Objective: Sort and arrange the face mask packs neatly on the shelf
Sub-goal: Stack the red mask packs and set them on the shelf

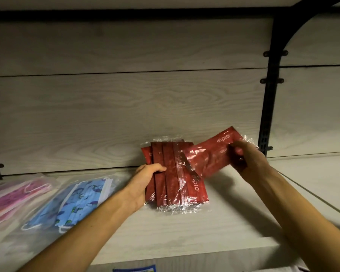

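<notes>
Pale wood shelf (pixel 184 228): left hand (pixel 143 181) grips the red stack (pixel 175 173) lying by the back wall; right hand (pixel 247 158) pinches one red pack (pixel 210 156), probably going on top next, edges lined up.

Pale wood-grain shelf (pixel 214 228) bearing three groups of mask packs. A fanned stack of red packs (pixel 175 173) lies directly beside the left hand's fingers (pixel 155 169); blue patterned packs (pixel 80 201) and pink packs (pixel 14 195) lie farther left of them.
</notes>
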Available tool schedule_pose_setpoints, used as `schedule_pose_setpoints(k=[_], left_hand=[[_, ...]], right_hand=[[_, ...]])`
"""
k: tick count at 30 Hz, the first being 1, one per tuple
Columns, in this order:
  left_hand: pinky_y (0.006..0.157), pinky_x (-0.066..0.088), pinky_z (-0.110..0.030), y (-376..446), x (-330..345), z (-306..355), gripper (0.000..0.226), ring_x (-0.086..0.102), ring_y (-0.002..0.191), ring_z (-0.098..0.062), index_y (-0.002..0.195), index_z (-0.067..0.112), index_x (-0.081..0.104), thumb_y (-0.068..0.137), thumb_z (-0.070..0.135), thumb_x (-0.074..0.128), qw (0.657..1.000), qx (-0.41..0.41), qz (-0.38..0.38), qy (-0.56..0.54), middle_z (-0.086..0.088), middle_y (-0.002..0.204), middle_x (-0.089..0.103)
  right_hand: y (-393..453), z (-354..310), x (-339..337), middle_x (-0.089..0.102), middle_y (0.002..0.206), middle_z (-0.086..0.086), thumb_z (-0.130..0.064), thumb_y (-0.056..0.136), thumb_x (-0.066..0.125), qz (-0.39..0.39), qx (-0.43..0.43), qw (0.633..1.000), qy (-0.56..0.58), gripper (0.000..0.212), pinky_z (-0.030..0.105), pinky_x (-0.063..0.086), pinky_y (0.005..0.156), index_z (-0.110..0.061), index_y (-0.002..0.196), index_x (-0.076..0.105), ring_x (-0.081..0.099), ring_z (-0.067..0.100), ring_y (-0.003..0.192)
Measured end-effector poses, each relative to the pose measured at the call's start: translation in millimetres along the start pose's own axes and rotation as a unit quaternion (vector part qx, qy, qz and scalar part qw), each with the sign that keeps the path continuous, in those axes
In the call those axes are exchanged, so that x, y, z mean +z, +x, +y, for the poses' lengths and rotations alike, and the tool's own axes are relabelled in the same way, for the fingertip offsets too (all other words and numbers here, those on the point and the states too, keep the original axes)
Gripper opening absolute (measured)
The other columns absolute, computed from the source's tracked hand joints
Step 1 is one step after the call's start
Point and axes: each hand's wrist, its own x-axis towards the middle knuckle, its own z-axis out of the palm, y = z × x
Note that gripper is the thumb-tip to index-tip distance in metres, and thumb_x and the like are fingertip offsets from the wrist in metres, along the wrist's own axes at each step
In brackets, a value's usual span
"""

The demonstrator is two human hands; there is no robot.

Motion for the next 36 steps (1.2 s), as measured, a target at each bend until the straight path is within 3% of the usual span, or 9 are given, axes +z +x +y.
schedule_pose_setpoints(k=[6, 9, 12, 15, 22, 27, 30, 33, 36], left_hand=[[0.067, 0.059, -0.040, 1, 1, -2, 0.049, 0.069, 0.081, -0.033, 0.132, 0.000, 0.059, 0.086, 0.012, 0.064, 1.000, -0.008, -0.003, -0.009, -0.025, 0.108, 0.071], [0.073, 0.059, -0.044, 2, 3, -2, 0.046, 0.069, 0.082, -0.033, 0.130, 0.000, 0.062, 0.085, 0.012, 0.062, 1.000, -0.008, -0.014, -0.012, -0.025, 0.108, 0.072], [0.087, 0.057, -0.053, 2, 3, -3, 0.045, 0.070, 0.082, -0.033, 0.123, 0.000, 0.067, 0.081, 0.014, 0.062, 0.999, -0.019, -0.033, -0.011, -0.018, 0.098, 0.073], [0.097, 0.053, -0.058, 2, 1, -1, 0.042, 0.072, 0.088, -0.034, 0.116, 0.005, 0.072, 0.077, 0.020, 0.066, 0.998, -0.028, -0.051, -0.025, -0.017, 0.100, 0.076], [0.094, 0.055, -0.061, 5, 6, -4, 0.065, 0.073, 0.104, -0.037, 0.130, 0.009, 0.064, 0.072, 0.025, 0.088, 0.998, -0.004, -0.053, -0.045, -0.018, 0.113, 0.075], [0.086, 0.057, -0.063, 11, -1, -5, 0.067, 0.075, 0.096, -0.037, 0.131, 0.012, 0.059, 0.073, 0.027, 0.088, 0.998, 0.020, 0.003, -0.056, -0.017, 0.109, 0.076], [0.087, 0.059, -0.059, 14, -3, -6, 0.069, 0.076, 0.092, -0.036, 0.128, 0.012, 0.060, 0.069, 0.031, 0.090, 0.997, 0.039, 0.010, -0.062, -0.016, 0.103, 0.078], [0.086, 0.061, -0.051, 19, -2, -6, 0.065, 0.077, 0.088, -0.032, 0.122, 0.011, 0.064, 0.067, 0.035, 0.091, 0.996, 0.061, 0.020, -0.055, -0.012, 0.096, 0.079], [0.072, 0.060, -0.037, 21, -1, -6, 0.055, 0.078, 0.080, -0.025, 0.112, 0.015, 0.067, 0.069, 0.042, 0.089, 0.996, 0.068, 0.017, -0.054, -0.007, 0.089, 0.080]], right_hand=[[1, -4, 0, 0.065, 0.094, 0.009, 0.008, 0.089, 0.059, -0.014, 0.033, 0.984, 0.174, 0.012, 0.030, 0.058, 0.091, -0.003, 0.095, 0.062, 0.066, 0.018, 0.094], [0, 4, 4, 0.063, 0.086, 0.006, 0.007, 0.091, 0.058, -0.033, 0.031, 0.989, 0.142, 0.013, 0.023, 0.057, 0.081, -0.005, 0.091, 0.062, 0.064, 0.012, 0.079], [-1, 11, 9, 0.065, 0.096, 0.010, 0.007, 0.091, 0.059, -0.052, 0.027, 0.987, 0.149, 0.015, 0.027, 0.056, 0.090, -0.002, 0.102, 0.064, 0.065, 0.017, 0.090], [-2, 12, 12, 0.067, 0.099, 0.012, 0.006, 0.090, 0.060, -0.049, 0.016, 0.988, 0.147, 0.018, 0.028, 0.057, 0.083, -0.001, 0.106, 0.064, 0.067, 0.019, 0.087], [-22, 23, 21, 0.076, 0.099, 0.009, -0.012, 0.079, 0.082, -0.066, -0.019, 0.992, -0.105, 0.034, 0.029, 0.058, 0.080, -0.002, 0.109, 0.070, 0.074, 0.020, 0.086], [-31, 18, 22, 0.077, 0.106, 0.007, -0.019, 0.081, 0.079, -0.195, 0.009, 0.956, -0.219, 0.038, 0.035, 0.055, 0.092, -0.006, 0.115, 0.069, 0.074, 0.018, 0.098], [-28, 12, 24, 0.070, 0.116, 0.004, -0.015, 0.078, 0.083, -0.142, -0.077, 0.963, -0.217, 0.059, 0.026, 0.053, 0.079, -0.014, 0.130, 0.055, 0.071, 0.015, 0.099], [-26, 14, 29, 0.062, 0.121, -0.004, -0.016, 0.069, 0.091, -0.119, -0.195, 0.927, -0.298, 0.085, 0.023, 0.055, 0.079, -0.023, 0.141, 0.046, 0.064, 0.006, 0.103], [-22, 22, 28, 0.070, 0.108, 0.001, -0.019, 0.064, 0.094, -0.157, -0.187, 0.881, -0.406, 0.084, 0.033, 0.059, 0.087, -0.019, 0.137, 0.053, 0.071, 0.014, 0.094]])
